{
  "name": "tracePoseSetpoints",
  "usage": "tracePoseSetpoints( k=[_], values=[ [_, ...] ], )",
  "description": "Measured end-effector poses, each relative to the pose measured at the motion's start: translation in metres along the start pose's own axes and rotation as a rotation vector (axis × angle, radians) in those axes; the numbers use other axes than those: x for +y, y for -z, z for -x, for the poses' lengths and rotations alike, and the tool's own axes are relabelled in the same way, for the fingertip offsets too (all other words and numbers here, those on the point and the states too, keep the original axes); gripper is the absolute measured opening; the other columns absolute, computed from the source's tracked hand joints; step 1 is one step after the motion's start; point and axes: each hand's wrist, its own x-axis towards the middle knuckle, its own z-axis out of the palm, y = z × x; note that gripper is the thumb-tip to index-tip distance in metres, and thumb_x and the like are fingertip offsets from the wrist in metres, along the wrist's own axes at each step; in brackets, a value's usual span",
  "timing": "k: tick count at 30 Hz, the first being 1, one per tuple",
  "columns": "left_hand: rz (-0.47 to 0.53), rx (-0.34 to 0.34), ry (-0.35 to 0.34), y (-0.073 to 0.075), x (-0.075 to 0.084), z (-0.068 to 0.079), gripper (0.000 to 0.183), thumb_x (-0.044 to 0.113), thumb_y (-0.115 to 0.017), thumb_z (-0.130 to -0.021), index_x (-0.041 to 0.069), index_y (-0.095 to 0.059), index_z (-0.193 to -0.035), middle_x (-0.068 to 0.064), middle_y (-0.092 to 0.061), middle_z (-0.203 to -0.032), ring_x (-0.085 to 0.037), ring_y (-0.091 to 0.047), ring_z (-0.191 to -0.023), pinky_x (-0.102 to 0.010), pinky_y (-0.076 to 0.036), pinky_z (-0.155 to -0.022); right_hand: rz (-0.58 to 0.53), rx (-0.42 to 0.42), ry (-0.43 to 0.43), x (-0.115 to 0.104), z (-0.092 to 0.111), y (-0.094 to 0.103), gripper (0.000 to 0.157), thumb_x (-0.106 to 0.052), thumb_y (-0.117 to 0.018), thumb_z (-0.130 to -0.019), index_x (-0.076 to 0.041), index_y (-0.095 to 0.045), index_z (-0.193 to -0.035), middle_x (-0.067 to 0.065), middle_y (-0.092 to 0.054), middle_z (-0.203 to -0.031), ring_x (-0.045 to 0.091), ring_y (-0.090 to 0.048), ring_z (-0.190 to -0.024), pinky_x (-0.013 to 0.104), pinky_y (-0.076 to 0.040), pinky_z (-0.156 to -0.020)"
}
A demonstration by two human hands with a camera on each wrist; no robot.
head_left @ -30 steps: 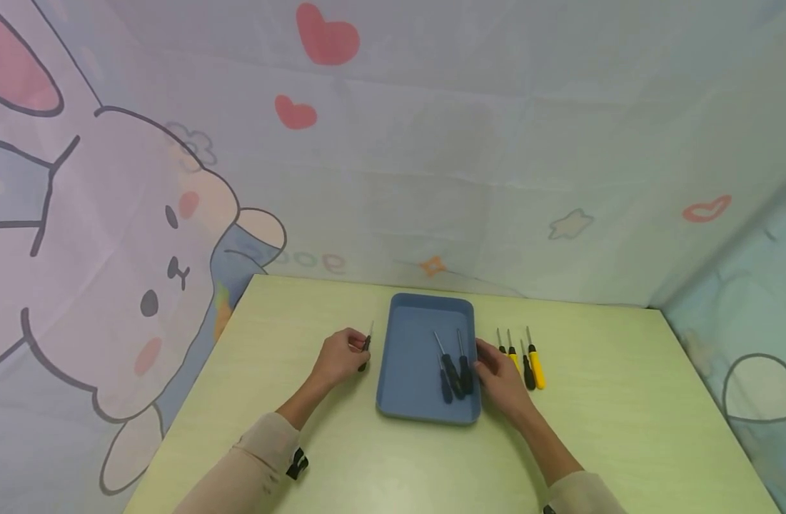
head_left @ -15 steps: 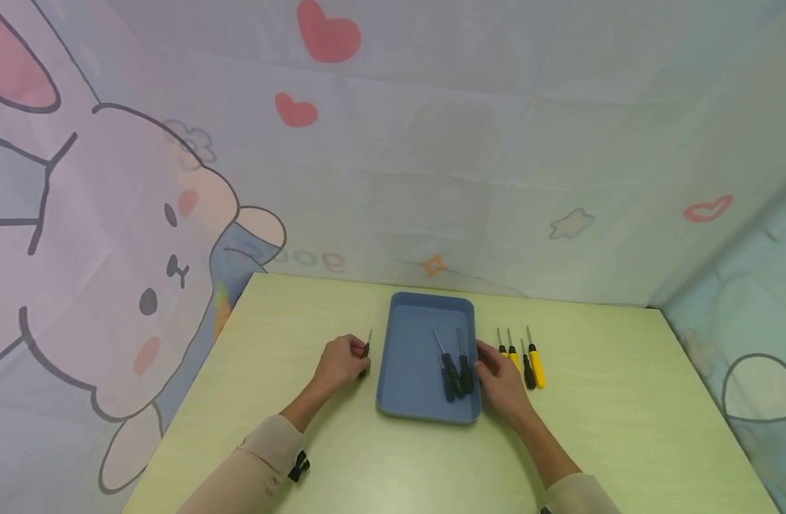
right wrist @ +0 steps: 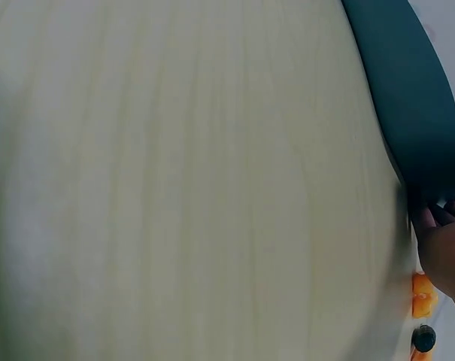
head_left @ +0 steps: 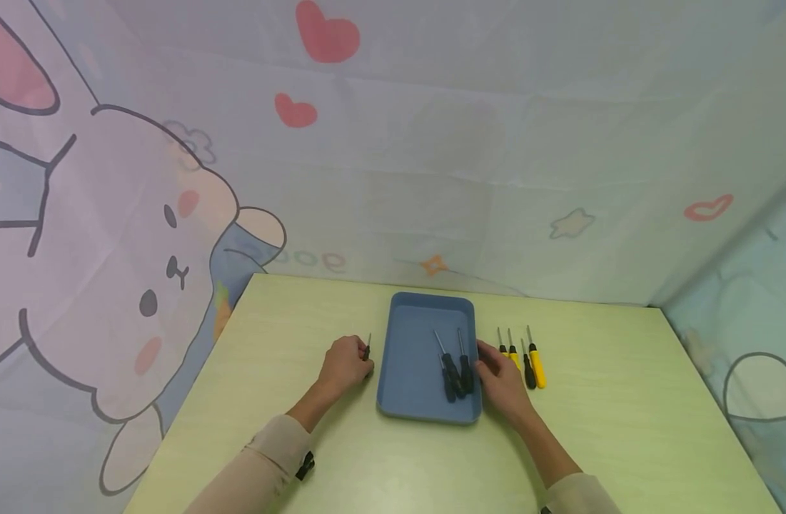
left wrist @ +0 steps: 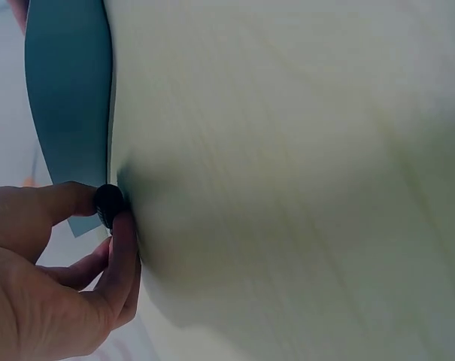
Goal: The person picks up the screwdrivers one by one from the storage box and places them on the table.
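In the head view, my left hand is just left of the blue tray. It pinches a small screwdriver with a black handle, its thin shaft pointing away from me. The left wrist view shows the round end of the black handle between thumb and fingers, low by the table and close to the tray wall. My right hand holds the tray's right side, thumb at the rim. Inside the tray lie three black screwdrivers, grouped toward the right wall.
To the right of my right hand, several screwdrivers lie in a row on the pale yellow-green table. Among them are a yellow-handled screwdriver and a black-handled screwdriver. A cartoon-printed cloth rises behind the table.
My left hand has shifted slightly toward the tray and toward me, and less of its screwdriver shows above the fingers. My right hand and the tray stay where they were.
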Motion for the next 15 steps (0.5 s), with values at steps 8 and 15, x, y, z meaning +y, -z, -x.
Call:
tracePoseSetpoints(
  k=[8,15],
  values=[
    [-0.091,0.017,-0.083,-0.004,-0.001,-0.001,0.017,0.003,-0.071,-0.084,-0.007,-0.07,-0.097,-0.016,-0.07,-0.096,-0.025,-0.066,-0.084,-0.043,-0.061,-0.076,0.011,-0.003,0.013,-0.002,0.001,0.002,0.048,-0.01,-0.057,-0.108,-0.002,-0.052,-0.155,0.02,-0.056,-0.154,0.035,-0.056,-0.14,0.049,-0.045,-0.116],
    [-0.119,0.003,-0.064,-0.001,0.004,0.005,0.018,0.006,-0.075,-0.089,-0.007,-0.07,-0.099,-0.016,-0.066,-0.097,-0.029,-0.064,-0.089,-0.045,-0.06,-0.08,0.036,-0.016,0.016,-0.018,0.007,0.003,0.048,-0.008,-0.055,-0.109,0.005,-0.049,-0.154,0.026,-0.054,-0.153,0.04,-0.055,-0.14,0.041,-0.049,-0.113]
  ],
)
